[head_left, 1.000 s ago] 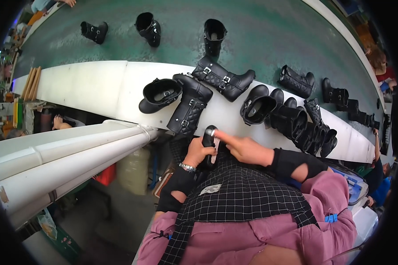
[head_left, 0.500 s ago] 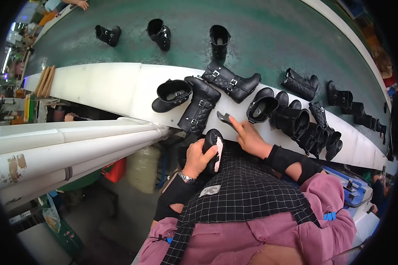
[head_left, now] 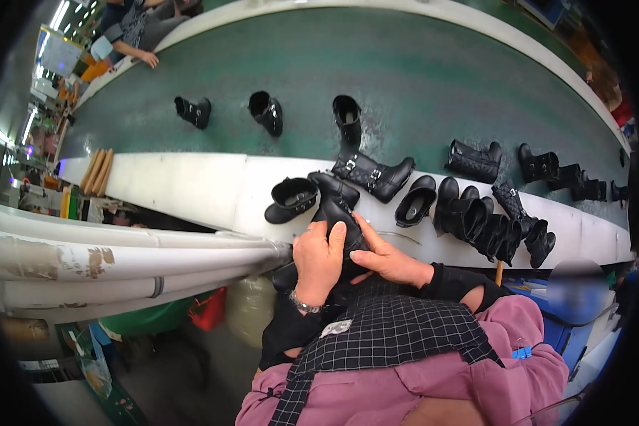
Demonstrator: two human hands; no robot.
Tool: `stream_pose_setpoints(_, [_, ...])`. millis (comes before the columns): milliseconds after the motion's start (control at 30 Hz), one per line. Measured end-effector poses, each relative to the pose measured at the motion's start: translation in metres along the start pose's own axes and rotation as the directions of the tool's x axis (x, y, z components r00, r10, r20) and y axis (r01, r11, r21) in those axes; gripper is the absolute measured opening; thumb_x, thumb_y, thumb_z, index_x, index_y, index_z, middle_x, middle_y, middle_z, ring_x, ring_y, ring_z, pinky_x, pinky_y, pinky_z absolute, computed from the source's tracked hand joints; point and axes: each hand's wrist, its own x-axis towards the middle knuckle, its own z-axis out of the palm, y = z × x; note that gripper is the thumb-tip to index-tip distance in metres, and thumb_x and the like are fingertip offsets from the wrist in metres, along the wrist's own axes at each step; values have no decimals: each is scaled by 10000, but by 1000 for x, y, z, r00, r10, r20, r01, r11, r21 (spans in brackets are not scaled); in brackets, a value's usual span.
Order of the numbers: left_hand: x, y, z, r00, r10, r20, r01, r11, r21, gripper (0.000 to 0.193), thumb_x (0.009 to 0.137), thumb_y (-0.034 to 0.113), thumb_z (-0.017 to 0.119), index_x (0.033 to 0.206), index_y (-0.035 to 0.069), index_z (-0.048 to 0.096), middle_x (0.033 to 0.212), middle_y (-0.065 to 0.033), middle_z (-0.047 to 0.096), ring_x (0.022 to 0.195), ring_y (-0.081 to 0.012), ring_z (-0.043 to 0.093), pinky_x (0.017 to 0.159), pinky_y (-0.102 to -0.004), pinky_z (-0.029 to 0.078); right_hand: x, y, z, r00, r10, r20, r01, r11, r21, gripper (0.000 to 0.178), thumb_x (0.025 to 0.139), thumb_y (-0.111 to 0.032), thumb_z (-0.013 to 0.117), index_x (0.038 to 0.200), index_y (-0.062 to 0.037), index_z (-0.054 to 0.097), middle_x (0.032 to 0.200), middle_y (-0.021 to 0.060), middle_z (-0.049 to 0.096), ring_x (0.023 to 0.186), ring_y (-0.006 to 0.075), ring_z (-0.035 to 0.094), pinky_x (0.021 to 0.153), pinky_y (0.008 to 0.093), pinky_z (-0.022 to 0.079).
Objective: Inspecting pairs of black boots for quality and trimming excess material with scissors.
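Observation:
A black boot (head_left: pixel 339 219) is between my two hands at the near edge of the white bench. My left hand (head_left: pixel 319 259) is wrapped round it from the left, thumb on top. From the right, my right hand (head_left: pixel 394 261) presses its fingers and thumb against the same boot. Its lower part is hidden by my hands. Just beyond, another black boot (head_left: pixel 332 186) lies on its side. A short black boot (head_left: pixel 292 197) stands to its left, and a quilted buckled boot (head_left: pixel 375 175) lies to the right.
Several black boots (head_left: pixel 465 213) crowd the right of the white bench (head_left: pixel 192 177). More boots (head_left: pixel 265 112) stand on the green belt (head_left: pixel 405 64) beyond. White pipes (head_left: pixel 121 255) run in from the left. Wooden sticks (head_left: pixel 96 172) lie far left; another person's hand (head_left: pixel 149 58) rests farther back.
My right hand has come left onto the boot; the dark curved tool it held no longer shows. The boot has turned, hiding its pale side. The view has tilted up.

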Motion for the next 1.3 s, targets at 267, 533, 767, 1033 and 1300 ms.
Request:
stream_pose_setpoints(267, [14, 10, -13, 996, 7, 90, -16, 994, 106, 429, 872, 401, 607, 779, -17, 615, 751, -215, 625, 714, -410, 606, 641, -479, 455, 6, 3, 3, 999, -53, 2, 53, 998, 27, 834, 971, -250, 540, 1525, -169, -77, 1466, 136, 232, 1232, 253, 437, 822, 405, 579])
stream_pose_setpoints(533, [20, 23, -25, 943, -147, 300, 145, 989, 30, 415, 881, 383, 590, 952, -22, 649, 877, -237, 645, 844, -393, 628, 742, -434, 481, 1, -4, 4, 997, -61, -49, 62, 998, 18, 834, 947, -293, 574, 1524, -122, -3, 1397, 150, 346, 1182, 242, 488, 760, 391, 588])
stream_pose_setpoints(767, [25, 30, -109, 967, 131, 218, 64, 705, -707, 551, 974, 329, 444, 1302, -113, 473, 1220, -232, 588, 1125, -295, 579, 1019, -402, 410, -1, -74, -25, 961, -275, 10, 269, 946, 183, 643, 936, -387, 527, 1427, -59, 272, 1202, 130, 581, 932, 225, 664, 627, 352, 596])
stream_pose_setpoints(1033, [39, 12, -36, 969, -35, 246, 246, 279, -928, 746, 918, 579, 455, 1405, 17, 383, 1386, -205, 444, 1273, -300, 447, 1106, -431, 327, 51, -103, 2, 990, -20, 143, -44, 904, 425, 615, 978, -507, 359, 1279, 16, 476, 1092, 180, 636, 904, 307, 658, 745, 423, 552])
stream_pose_setpoints(1300, [55, -60, -25, 957, -18, 289, 234, -543, -807, 885, 857, 772, 329, 1203, -13, 550, 1126, -235, 620, 1173, -418, 526, 1023, -520, 416, 186, -147, -36, 1000, 4, 3, 0, 578, -816, 443, 818, -334, 672, 1016, 50, 574, 715, 152, 637, 654, 264, 653, 600, 376, 535])
